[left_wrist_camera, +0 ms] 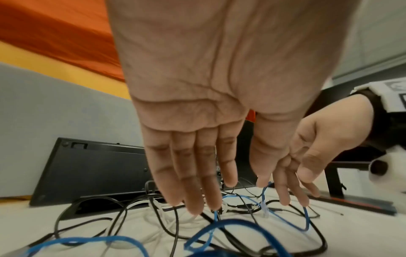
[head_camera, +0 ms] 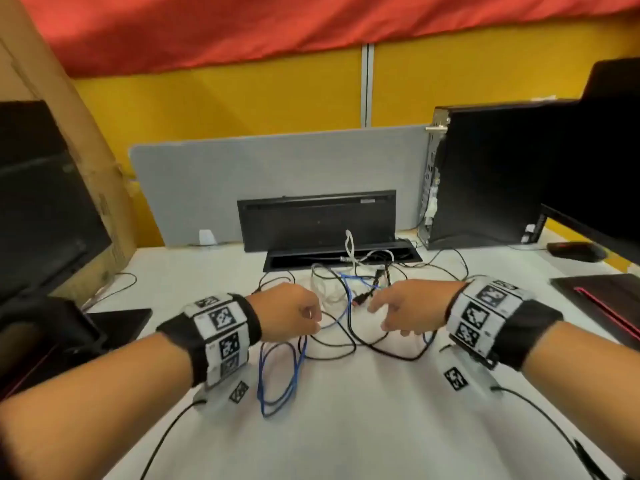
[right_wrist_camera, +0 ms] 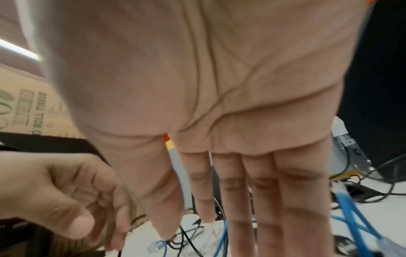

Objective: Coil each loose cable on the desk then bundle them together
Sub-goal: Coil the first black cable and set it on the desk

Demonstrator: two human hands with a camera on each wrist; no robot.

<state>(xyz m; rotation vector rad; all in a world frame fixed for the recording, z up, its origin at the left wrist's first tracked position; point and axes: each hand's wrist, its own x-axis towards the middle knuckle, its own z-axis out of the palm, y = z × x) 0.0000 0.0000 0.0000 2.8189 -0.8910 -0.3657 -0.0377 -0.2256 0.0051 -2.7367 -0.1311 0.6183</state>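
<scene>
White table (head_camera: 346, 427) carries a tangle of black cables (head_camera: 349, 341), a blue cable (head_camera: 277, 382) and a white cable (head_camera: 323, 289); strands overlap, ends hard to trace. Left hand (head_camera: 289, 311) and right hand (head_camera: 408, 311) hover above, fingers straight, holding nothing. Fingertip contact unclear.

White desk surface (head_camera: 346, 427). A grey divider panel (head_camera: 277, 168) stands along its far edge, backed by a yellow partition wall (head_camera: 225, 105) with a red fabric band (head_camera: 311, 26) above. A tall cardboard box (head_camera: 69, 133) leans at left beside a dark monitor (head_camera: 41, 195). A black computer tower (head_camera: 485, 174) stands at right
</scene>
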